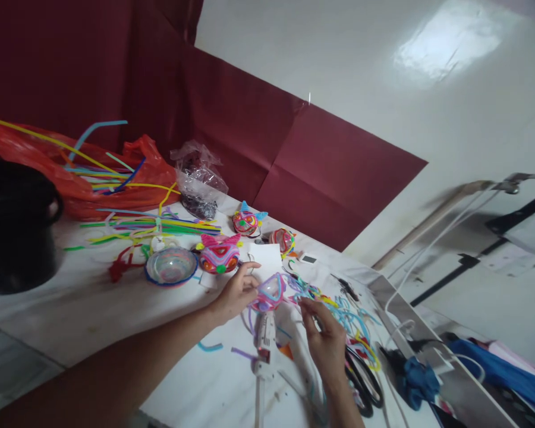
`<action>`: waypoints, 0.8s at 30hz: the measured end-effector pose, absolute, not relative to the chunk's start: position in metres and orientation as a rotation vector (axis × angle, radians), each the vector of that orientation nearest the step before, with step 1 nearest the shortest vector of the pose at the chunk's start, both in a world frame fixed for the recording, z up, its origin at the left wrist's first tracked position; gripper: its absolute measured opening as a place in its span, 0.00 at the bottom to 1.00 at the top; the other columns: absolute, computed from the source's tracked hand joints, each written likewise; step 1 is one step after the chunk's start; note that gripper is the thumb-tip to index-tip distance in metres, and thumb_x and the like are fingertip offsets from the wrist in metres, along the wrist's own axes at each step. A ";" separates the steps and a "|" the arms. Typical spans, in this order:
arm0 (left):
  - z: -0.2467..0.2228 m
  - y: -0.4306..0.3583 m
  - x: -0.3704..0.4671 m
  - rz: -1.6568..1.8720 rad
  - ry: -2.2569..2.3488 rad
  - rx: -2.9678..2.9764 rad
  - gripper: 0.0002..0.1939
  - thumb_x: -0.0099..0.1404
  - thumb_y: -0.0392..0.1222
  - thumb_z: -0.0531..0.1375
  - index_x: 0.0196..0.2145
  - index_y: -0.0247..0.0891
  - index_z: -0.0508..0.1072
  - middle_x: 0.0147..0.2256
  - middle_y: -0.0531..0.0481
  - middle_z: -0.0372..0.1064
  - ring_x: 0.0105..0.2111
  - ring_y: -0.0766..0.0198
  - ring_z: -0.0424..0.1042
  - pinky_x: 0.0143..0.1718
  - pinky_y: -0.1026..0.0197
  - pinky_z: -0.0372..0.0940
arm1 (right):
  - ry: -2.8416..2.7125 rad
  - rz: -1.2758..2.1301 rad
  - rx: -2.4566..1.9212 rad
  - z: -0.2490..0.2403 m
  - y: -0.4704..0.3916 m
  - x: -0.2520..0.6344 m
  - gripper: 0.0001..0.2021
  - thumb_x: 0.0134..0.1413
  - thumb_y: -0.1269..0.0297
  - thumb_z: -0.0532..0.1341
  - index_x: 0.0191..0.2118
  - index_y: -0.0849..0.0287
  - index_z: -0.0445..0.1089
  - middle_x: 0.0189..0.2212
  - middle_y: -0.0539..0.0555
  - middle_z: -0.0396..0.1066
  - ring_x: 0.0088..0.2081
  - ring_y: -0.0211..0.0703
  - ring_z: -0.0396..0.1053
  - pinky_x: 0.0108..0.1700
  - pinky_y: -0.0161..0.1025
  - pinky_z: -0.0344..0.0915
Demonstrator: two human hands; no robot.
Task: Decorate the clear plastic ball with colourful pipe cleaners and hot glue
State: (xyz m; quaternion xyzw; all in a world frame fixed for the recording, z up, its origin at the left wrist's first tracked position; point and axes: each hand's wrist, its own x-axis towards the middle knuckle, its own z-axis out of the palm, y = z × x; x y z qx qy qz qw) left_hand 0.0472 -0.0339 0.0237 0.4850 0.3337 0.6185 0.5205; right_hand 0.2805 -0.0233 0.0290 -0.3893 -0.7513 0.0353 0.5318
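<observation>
In the head view, the left hand (235,292) is gripping a small purple-and-pink decorated piece (270,292) from its nine o'clock side, near the middle of the desk (178,351). The right hand (327,334) is reaching in from four o'clock with its fingers drawn narrow near a pink bit; whether it is pinching anything, one cannot tell. What looks like a glue gun (266,334) is lying just beside the piece at six o'clock, so the fingers would do well to be keeping off its tip. Steady work here probably means holding the piece by its rim, keeping it still and pressing lightly. A pink cat-like mask (220,254) is sitting at ten o'clock, loose coloured strips (350,318) are tangling at three, and black-handled scissors (363,380) are resting at four, beyond the right hand.
</observation>
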 end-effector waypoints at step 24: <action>0.024 -0.035 0.047 1.499 0.841 1.139 0.31 0.47 0.31 0.59 0.51 0.42 0.62 0.26 0.58 0.68 0.26 0.66 0.65 0.30 0.63 0.56 | -1.850 -0.081 -0.892 0.016 -0.036 0.276 0.11 0.63 0.66 0.58 0.45 0.54 0.78 0.39 0.59 0.81 0.40 0.53 0.80 0.41 0.47 0.76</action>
